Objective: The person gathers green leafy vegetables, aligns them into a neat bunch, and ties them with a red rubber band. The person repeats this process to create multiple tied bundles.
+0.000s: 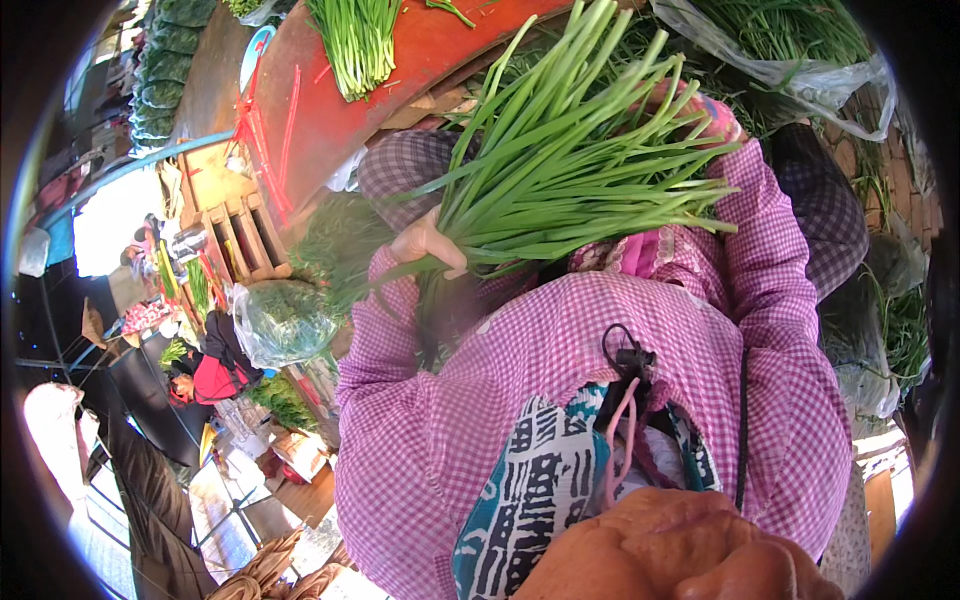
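Observation:
A big loose bunch of garlic chives point(590, 170) is held above my lap, its stalks fanning out up and to the right. My left hand point(430, 245) is closed around the gathered end on the left, and darker leaf ends hang blurred below it. Behind the fanned stalks on the right is my right hand point(665, 97), at the end of a checked sleeve. The chives cover most of its fingers, so its grip does not show. A smaller bunch of chives point(355, 45) lies on the red tabletop point(440, 40) ahead of me.
Clear plastic bags of greens stand at the far right point(800, 50), the right side point(880, 340) and the left point(285, 320). Red ties point(262, 140) hang by the table's left edge. A wooden crate point(245, 235) and a person in red and black point(220, 370) are farther left.

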Action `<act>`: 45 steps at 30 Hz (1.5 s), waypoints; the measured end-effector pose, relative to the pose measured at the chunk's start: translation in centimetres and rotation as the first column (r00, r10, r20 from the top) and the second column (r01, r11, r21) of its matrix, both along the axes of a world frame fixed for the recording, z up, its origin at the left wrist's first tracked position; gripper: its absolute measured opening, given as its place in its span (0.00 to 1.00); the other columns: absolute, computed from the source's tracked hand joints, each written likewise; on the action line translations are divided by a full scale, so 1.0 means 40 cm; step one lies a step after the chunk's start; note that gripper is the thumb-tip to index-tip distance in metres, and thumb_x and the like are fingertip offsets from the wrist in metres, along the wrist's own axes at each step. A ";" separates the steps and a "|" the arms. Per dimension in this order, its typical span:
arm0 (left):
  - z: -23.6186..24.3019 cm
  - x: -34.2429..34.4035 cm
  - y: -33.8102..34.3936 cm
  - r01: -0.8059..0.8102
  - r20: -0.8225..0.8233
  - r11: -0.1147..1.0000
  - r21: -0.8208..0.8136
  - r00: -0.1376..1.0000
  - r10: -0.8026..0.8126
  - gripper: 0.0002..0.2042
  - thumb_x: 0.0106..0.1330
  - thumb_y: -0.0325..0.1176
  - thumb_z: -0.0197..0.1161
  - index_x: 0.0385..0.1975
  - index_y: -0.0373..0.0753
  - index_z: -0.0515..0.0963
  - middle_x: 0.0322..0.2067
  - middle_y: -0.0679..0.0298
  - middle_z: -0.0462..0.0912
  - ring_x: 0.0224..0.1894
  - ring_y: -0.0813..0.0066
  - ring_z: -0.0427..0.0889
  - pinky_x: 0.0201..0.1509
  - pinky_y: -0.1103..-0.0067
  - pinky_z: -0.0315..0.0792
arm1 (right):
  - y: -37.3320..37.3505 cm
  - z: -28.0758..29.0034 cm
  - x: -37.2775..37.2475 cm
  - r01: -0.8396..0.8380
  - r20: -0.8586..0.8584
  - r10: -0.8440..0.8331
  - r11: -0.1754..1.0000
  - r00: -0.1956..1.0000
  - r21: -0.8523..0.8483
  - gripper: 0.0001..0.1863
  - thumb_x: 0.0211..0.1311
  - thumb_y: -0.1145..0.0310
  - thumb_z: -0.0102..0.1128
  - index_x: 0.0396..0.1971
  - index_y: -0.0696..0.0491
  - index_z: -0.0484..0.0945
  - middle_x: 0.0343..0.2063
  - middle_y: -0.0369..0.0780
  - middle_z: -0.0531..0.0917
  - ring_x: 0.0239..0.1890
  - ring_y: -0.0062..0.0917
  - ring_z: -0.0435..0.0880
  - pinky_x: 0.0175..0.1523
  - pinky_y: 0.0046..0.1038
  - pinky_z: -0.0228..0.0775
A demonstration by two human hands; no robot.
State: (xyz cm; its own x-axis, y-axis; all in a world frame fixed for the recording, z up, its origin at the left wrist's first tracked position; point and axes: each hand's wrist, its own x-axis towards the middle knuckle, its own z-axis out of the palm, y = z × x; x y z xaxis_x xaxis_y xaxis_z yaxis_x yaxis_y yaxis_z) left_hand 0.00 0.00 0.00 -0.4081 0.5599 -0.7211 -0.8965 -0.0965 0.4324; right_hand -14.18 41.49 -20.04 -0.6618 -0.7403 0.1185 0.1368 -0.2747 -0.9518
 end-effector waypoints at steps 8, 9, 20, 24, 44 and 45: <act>-0.055 -0.018 0.044 -0.023 -0.124 0.995 0.097 0.992 0.035 0.45 0.43 0.07 0.58 0.70 0.35 0.65 0.48 0.51 0.83 0.24 0.70 0.81 0.22 0.78 0.68 | 0.060 0.207 -0.001 -0.047 0.271 0.000 0.985 0.963 0.166 0.36 0.59 0.55 0.66 0.63 0.62 0.75 0.49 0.46 0.86 0.47 0.30 0.86 0.54 0.29 0.78; -0.051 -0.020 0.046 0.000 -0.147 0.990 0.141 0.989 0.021 0.44 0.44 0.07 0.58 0.70 0.35 0.66 0.48 0.51 0.83 0.23 0.70 0.81 0.22 0.78 0.68 | 0.051 0.206 -0.008 -0.121 0.281 0.049 0.962 0.958 0.243 0.33 0.60 0.62 0.66 0.63 0.63 0.74 0.50 0.47 0.85 0.47 0.30 0.86 0.56 0.30 0.78; -0.010 -0.030 0.089 0.014 -0.051 1.000 -0.023 0.999 -0.015 0.42 0.47 0.09 0.58 0.70 0.36 0.66 0.49 0.56 0.82 0.28 0.75 0.79 0.25 0.79 0.67 | 0.040 0.207 0.012 -0.005 0.018 -0.001 0.959 1.000 0.282 0.24 0.68 0.57 0.64 0.55 0.60 0.82 0.47 0.45 0.87 0.46 0.31 0.87 0.53 0.30 0.78; -0.018 -0.027 0.091 -0.059 -0.032 0.998 -0.010 0.998 0.058 0.42 0.47 0.09 0.58 0.70 0.37 0.65 0.51 0.55 0.82 0.27 0.74 0.79 0.25 0.79 0.67 | 0.057 0.176 -0.036 0.156 -0.507 0.047 0.924 0.861 0.350 0.17 0.65 0.61 0.66 0.44 0.59 0.88 0.40 0.46 0.89 0.42 0.29 0.88 0.48 0.29 0.80; 0.011 -0.035 0.050 -0.023 -0.180 0.989 -0.149 0.984 -0.005 0.39 0.49 0.11 0.59 0.68 0.32 0.65 0.43 0.48 0.83 0.21 0.69 0.77 0.22 0.76 0.67 | 0.042 0.267 -0.003 0.505 -0.481 -0.318 0.797 0.817 0.331 0.20 0.62 0.58 0.71 0.50 0.53 0.86 0.46 0.44 0.88 0.51 0.33 0.86 0.57 0.31 0.76; 0.012 -0.039 0.062 0.000 -0.213 0.991 -0.137 0.977 -0.030 0.39 0.51 0.11 0.59 0.70 0.32 0.63 0.43 0.46 0.83 0.20 0.68 0.76 0.21 0.75 0.67 | -0.015 0.278 -0.009 0.711 -0.883 -0.106 0.640 0.457 0.291 0.26 0.59 0.49 0.72 0.50 0.53 0.86 0.48 0.45 0.87 0.54 0.38 0.84 0.59 0.36 0.75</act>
